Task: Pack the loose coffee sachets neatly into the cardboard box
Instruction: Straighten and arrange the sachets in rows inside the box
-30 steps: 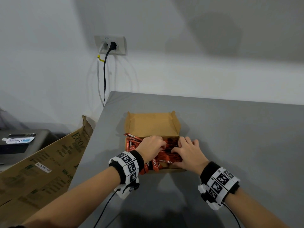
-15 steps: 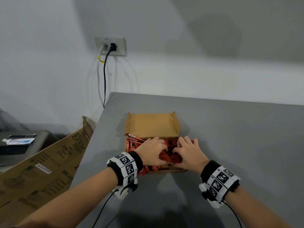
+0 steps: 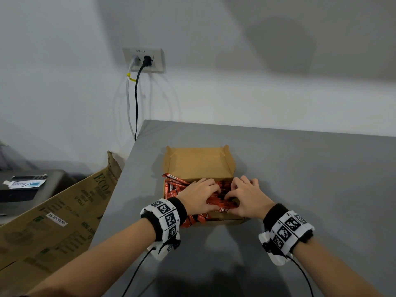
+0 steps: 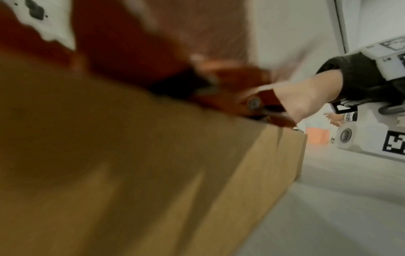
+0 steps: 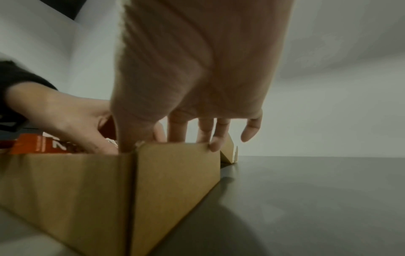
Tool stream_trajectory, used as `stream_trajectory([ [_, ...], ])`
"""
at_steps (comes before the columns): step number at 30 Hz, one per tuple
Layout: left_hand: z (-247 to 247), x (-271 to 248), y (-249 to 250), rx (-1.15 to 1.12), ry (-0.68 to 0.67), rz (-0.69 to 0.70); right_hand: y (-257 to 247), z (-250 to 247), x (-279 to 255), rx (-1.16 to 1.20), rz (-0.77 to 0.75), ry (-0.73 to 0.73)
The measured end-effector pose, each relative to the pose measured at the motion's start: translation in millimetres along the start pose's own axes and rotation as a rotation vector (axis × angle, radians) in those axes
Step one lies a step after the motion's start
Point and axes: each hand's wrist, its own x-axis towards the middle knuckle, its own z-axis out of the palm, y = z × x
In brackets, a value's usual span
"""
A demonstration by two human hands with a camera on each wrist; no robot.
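An open brown cardboard box sits on the grey table, lid flap tilted back. Red coffee sachets fill its near half in a jumbled heap, and some stick out over the front left corner. My left hand and right hand sit side by side on the heap, fingers curled into the sachets between them. From the right wrist, my right hand reaches down inside the box's corner, beside my left hand on an orange-red sachet. The left wrist view is blurred: box wall, sachets.
A large printed carton leans against the table's left edge. A wall socket with two cables hangs behind that edge. A dark unit with a small tube on it stands at the far left. Bare table lies right of the box.
My left hand has slid right and forward over the sachets until it nearly meets the right hand. The right hand has hardly moved.
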Motion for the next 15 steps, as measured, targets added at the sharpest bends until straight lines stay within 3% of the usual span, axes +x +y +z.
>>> stream_trajectory([
  [8, -1, 1, 1, 0.059, -0.018, -0.030, -2, 6, -5, 0.001, 0.043, 0.045],
  [15, 3, 0, 2, 0.053, 0.025, -0.046, 7, 4, -7, 0.113, 0.084, 0.223],
])
